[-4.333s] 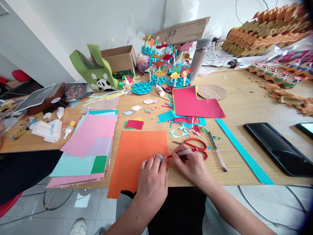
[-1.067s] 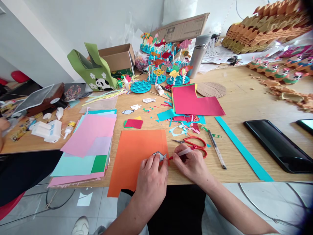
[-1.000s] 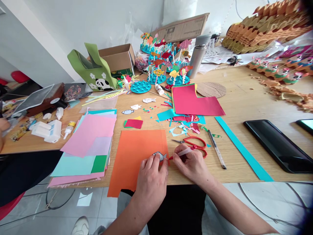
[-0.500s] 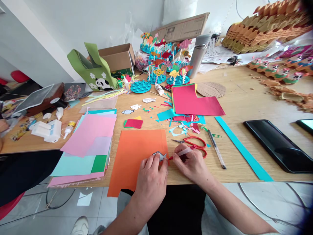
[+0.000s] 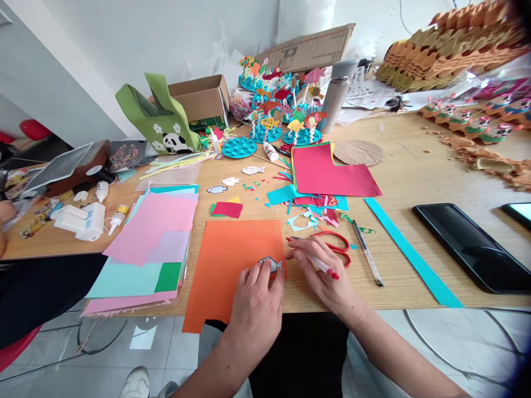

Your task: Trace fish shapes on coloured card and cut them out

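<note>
A stack of coloured paper (image 5: 153, 226) lay at the left. Right of it, an orange sheet (image 5: 232, 254) rested on the table (image 5: 402, 166), its near edge overhanging. The left hand (image 5: 258, 304) lay palm down, fingers close together, clamped on nothing; its fingertips pressed the fish cutout (image 5: 274, 266) onto the sheet, near the right edge. The cutout's long axis ran roughly left to right, tail toward the right hand (image 5: 329, 279). The left hand was nearer, in contact; the right was just beside the tail, apart from it. The right hand's fingers were closed around a red-ended pen (image 5: 318, 262); whether its raised tip touched anything could not be determined. Red-handled scissors (image 5: 332, 232) lay just beyond that hand, with a clear pen (image 5: 368, 254) to their right.
</note>
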`<control>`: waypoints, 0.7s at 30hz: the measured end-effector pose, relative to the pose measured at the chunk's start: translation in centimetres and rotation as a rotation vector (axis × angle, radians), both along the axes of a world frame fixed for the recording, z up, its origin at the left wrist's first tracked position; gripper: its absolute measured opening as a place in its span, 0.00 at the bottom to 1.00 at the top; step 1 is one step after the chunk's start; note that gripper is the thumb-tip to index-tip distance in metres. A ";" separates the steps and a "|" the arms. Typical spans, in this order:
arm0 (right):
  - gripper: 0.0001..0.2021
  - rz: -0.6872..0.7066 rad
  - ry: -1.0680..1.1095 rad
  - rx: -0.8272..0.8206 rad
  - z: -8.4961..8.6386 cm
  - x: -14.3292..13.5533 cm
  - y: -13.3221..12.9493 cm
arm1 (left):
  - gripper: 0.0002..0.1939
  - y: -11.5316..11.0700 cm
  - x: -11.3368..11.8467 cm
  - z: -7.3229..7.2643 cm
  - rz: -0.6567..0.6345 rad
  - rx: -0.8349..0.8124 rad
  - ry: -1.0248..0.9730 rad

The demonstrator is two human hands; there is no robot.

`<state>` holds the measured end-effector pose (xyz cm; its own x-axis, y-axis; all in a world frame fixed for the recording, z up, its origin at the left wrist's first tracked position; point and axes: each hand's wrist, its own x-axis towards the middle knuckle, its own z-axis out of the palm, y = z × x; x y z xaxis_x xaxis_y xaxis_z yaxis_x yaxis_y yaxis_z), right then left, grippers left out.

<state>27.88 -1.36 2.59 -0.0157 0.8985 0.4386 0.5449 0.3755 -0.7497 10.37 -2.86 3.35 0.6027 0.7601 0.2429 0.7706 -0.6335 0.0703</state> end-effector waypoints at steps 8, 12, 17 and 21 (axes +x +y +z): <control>0.12 0.136 -0.174 0.031 0.0 -0.2 0.2 | 0.17 0.0 0.0 -0.2 0.007 0.007 0.001; 0.11 0.162 -0.200 0.018 0.0 -0.4 0.3 | 0.16 0.0 0.0 -0.3 0.006 -0.008 -0.005; 0.09 0.134 -0.236 0.023 -0.2 -0.5 0.4 | 0.16 0.2 -0.3 0.2 0.006 -0.087 -0.063; 0.09 0.136 -0.223 0.015 -0.3 -0.6 0.5 | 0.21 1.3 -1.3 1.4 0.006 -0.231 -0.120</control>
